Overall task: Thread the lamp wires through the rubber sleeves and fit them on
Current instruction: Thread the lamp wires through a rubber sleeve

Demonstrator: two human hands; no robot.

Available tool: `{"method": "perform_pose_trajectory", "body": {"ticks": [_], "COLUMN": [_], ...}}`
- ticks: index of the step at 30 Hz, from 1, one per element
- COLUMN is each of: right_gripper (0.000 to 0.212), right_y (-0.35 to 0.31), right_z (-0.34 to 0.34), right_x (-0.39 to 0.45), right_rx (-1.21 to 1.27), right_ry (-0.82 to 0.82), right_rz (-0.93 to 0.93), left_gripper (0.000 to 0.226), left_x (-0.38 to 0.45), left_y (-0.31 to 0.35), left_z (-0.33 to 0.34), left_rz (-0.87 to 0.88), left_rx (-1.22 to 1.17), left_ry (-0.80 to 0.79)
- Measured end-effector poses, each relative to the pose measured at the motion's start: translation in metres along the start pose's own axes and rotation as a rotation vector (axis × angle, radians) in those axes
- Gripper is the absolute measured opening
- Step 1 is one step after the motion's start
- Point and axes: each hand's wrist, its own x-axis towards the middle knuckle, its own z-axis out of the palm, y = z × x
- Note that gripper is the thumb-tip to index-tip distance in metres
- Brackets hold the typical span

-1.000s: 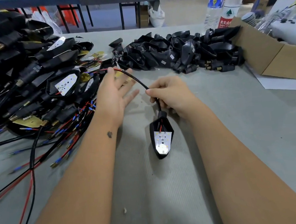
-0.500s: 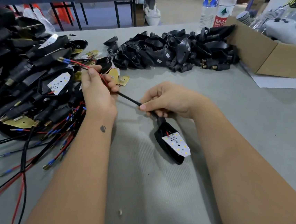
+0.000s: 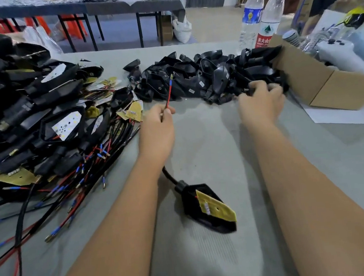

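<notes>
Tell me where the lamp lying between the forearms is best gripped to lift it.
Best guess: the round black neck where the cable enters the lamp, pinched from above at its far-left end. It narrows there, while the yellow board lies exposed on top and is better left untouched. The left hand already holds its wire.

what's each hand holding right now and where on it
Left hand pinches the lamp's wire near its free end. Right hand grips a small black part in the pile; which part is unclear.

Grey cloth-covered counter (image 3: 200, 149) carries: black lamp housing (image 3: 208, 208), wired lamp heap (image 3: 30, 121), black rubber sleeves (image 3: 206, 77), brown cardboard box (image 3: 318, 84), two clear plastic bottles (image 3: 263, 18).
</notes>
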Motion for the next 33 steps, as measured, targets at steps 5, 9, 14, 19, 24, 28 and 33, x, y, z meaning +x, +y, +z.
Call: {"method": "perform_pose_trajectory", "body": {"ticks": [5, 9, 14, 19, 24, 28, 33], "right_gripper": [0.059, 0.063, 0.057, 0.047, 0.027, 0.028, 0.014], "right_y": [0.008, -0.005, -0.017, -0.014, -0.019, -0.023, -0.027], "right_z": [0.011, 0.017, 0.030, 0.027, 0.019, 0.015, 0.013], "right_x": [0.029, 0.038, 0.016, -0.012, -0.042, -0.064, -0.075], "right_rx": [-0.211, -0.284, -0.278, -0.219, -0.052, -0.091, -0.189], "right_ry": [-0.183, -0.276, -0.283, -0.235, -0.173, -0.122, -0.114], "right_rz": [0.111, 0.172, 0.005, -0.152, -0.161, -0.229, -0.403], "left_gripper": [0.025, 0.025, 0.026, 0.024, 0.021, 0.022, 0.018], "left_x": [0.002, 0.004, 0.007, 0.003, -0.008, -0.014, -0.022], "left_y": [-0.004, -0.004, -0.004, 0.000, 0.008, 0.007, 0.004], "left_z": [-0.003, 0.000, 0.001, -0.002, -0.006, -0.012, -0.017], "left_rz": [-0.026, -0.014, -0.029, -0.022, 0.001, -0.052, -0.035], "left_rx": [-0.088, -0.004, 0.034, -0.065, -0.187, -0.128, -0.185], "left_ry": [0.013, -0.006, 0.021, 0.063, 0.120, 0.058, 0.077]}}
